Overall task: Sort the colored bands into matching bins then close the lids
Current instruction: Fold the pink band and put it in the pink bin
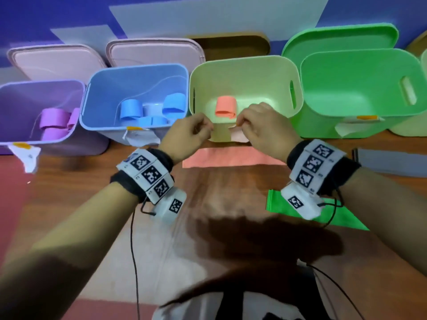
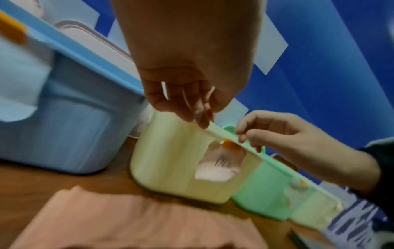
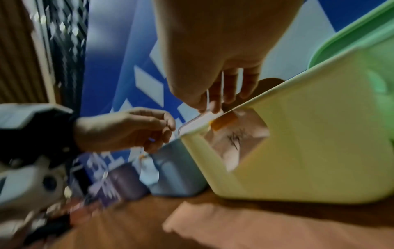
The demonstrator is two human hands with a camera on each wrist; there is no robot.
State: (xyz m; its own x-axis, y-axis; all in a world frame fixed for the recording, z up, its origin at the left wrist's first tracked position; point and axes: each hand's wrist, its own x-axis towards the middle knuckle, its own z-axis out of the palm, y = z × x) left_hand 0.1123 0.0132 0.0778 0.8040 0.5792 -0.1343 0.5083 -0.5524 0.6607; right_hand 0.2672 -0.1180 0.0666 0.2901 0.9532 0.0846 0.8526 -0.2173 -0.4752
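Note:
A pale yellow bin [image 1: 245, 60] stands open with one rolled salmon band [image 1: 226, 108] inside. Both hands hover at its front rim. My left hand [image 1: 194, 129] has loosely curled fingers whose tips touch the rim [image 2: 215, 131], and it holds nothing. My right hand [image 1: 261, 123] rests its fingertips [image 3: 213, 106] on the rim above a paper label [image 1: 239, 135]. A flat salmon band [image 1: 231, 157] lies on the table just before this bin. A flat green band [image 1: 342, 215] lies under my right wrist.
To the left, a blue bin [image 1: 138, 84] holds blue rolls [image 1: 130, 109] and a purple bin [image 1: 34, 95] holds purple rolls [image 1: 55, 118]. An empty green bin [image 1: 360, 93] stands at the right. The lids [image 1: 152, 51] lean behind the bins.

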